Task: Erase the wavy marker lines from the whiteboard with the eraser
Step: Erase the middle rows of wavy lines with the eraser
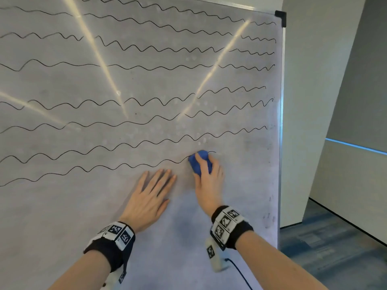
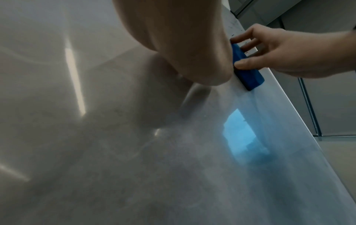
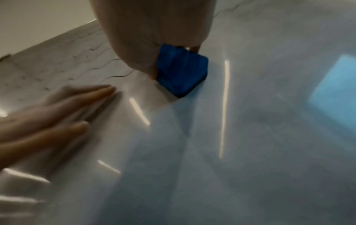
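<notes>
- While the right hand (image 1: pixel 206 181) presses a blue eraser (image 1: pixel 199 162) flat against the whiteboard (image 1: pixel 125 84), its fingers curl over the top of the block and the thumb pinches one long side, so it grasps the eraser.
- Lower centre of the head view: the left hand (image 1: pixel 149 197) lies flat on the board, fingers straight and spread, holding nothing, just left of the eraser and apart from it.
- About ten black wavy lines (image 1: pixel 146 47) run across the board from the left edge toward the right edge.
- At centre right of the head view, the eraser sits on the right end of the lowest line; a short tail of ink shows just past its upper edge.
- To the right of that spot the board looks wiped; every line above is still whole, so the task seems barely begun.
- Seen from the left wrist, the eraser (image 2: pixel 247 71) is a small rectangular block, blue with a darker face against the board.
- It is probably light and slightly soft, easy to grip across its two long sides.
- On the glossy, probably slippery board it should glide readily, so steady pressure is likely needed.
</notes>
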Available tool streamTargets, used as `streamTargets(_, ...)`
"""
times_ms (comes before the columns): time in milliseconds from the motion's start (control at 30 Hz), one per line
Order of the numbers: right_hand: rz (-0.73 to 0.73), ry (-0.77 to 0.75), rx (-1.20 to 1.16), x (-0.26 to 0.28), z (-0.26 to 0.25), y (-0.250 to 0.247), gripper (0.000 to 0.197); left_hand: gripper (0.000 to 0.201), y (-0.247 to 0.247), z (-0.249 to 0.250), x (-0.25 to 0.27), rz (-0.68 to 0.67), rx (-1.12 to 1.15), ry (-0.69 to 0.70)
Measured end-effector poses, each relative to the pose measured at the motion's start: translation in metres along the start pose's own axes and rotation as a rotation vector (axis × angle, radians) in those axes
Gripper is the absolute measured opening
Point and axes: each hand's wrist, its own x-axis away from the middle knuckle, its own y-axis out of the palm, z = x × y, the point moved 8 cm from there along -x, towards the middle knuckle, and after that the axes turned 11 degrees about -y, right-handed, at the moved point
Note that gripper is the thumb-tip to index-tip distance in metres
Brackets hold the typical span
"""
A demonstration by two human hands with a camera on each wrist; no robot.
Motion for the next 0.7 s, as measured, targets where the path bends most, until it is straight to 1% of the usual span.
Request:
streamTargets(67,-0.035,-0.097,0.007,0.008,0.011,-0.004,0.070,0.061,-0.002,-0.005,0.001,0.001,-0.004,0.002)
streamTargets(100,-0.019,-0.086,0.007,0.009,0.026,-0.010,0.069,0.061,-0.003,-0.008,0.002,0.002,-0.002,-0.002)
streamTargets(133,0.014,-0.024,-0.006,0.008,0.043,-0.017,0.068,0.061,-0.004,-0.011,0.004,0.004,-0.002,-0.010)
streamTargets(200,0.116,0.185,-0.036,0.002,0.075,-0.032,0.063,0.061,-0.005,-0.016,0.008,0.010,-0.002,-0.019)
streamTargets(233,0.157,0.272,-0.021,-0.001,0.079,-0.034,0.061,0.061,-0.004,-0.017,0.010,0.009,-0.001,-0.019)
streamTargets(267,0.183,0.307,0.007,-0.004,0.072,-0.033,0.059,0.061,-0.003,-0.018,0.011,0.005,-0.001,-0.017)
streamTargets(300,0.193,0.290,0.024,-0.007,0.057,-0.030,0.059,0.061,-0.001,-0.018,0.012,0.000,0.001,-0.015)
streamTargets(333,0.183,0.241,0.023,-0.010,0.038,-0.024,0.059,0.061,0.000,-0.018,0.012,-0.003,0.004,-0.016)
streamTargets(400,0.103,0.119,0.009,-0.006,0.007,-0.007,0.061,0.061,0.003,-0.018,0.012,-0.008,0.009,-0.020)
streamTargets(467,0.016,0.017,0.006,0.003,0.001,-0.001,0.062,0.061,0.003,-0.018,0.012,0.000,0.009,-0.014)
streamTargets(500,-0.001,-0.009,0.010,0.006,0.007,-0.004,0.062,0.061,0.002,-0.018,0.012,0.005,0.008,-0.006)
streamTargets(533,0.007,0.005,0.007,0.006,0.018,-0.009,0.061,0.060,0.001,-0.019,0.012,0.009,0.006,0.004)
streamTargets(567,0.043,0.063,-0.007,0.005,0.032,-0.017,0.061,0.060,0.000,-0.020,0.013,0.013,0.002,0.014)
streamTargets(633,0.149,0.258,-0.029,-0.006,0.055,-0.028,0.058,0.060,-0.002,-0.021,0.013,0.018,-0.001,0.017)
streamTargets(667,0.180,0.331,-0.022,-0.012,0.056,-0.028,0.057,0.060,-0.002,-0.021,0.013,0.017,0.003,0.016)
streamTargets(700,0.191,0.343,0.000,-0.020,0.045,-0.025,0.056,0.060,-0.001,-0.020,0.013,0.010,0.008,0.013)
